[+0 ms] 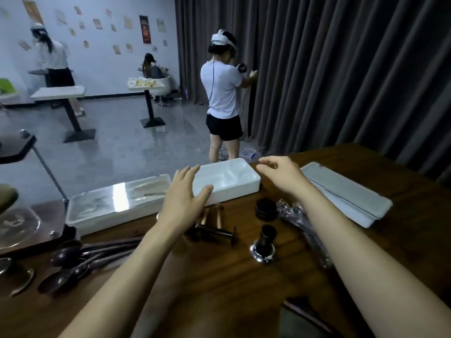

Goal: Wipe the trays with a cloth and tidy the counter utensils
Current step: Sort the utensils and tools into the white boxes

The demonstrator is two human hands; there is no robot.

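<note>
An open white tray (234,178) lies at the far edge of the dark wooden counter (231,284). My left hand (183,203) hovers at its near left corner, fingers spread, holding nothing. My right hand (283,174) hangs just right of the tray's right end, fingers loosely curled and apart, empty. A second white tray with a clear lid (117,203) lies to the left. A third, with a grey lid (346,191), lies to the right. Dark spoons (80,259) lie at the near left. No cloth is visible.
Between my arms lie dark utensils (212,230), a round black piece (266,209), a small black stand (264,242) and a crinkled clear plastic bag (302,223). A glass dish (17,228) sits far left. A person in a headset (223,93) stands beyond the counter by the curtain.
</note>
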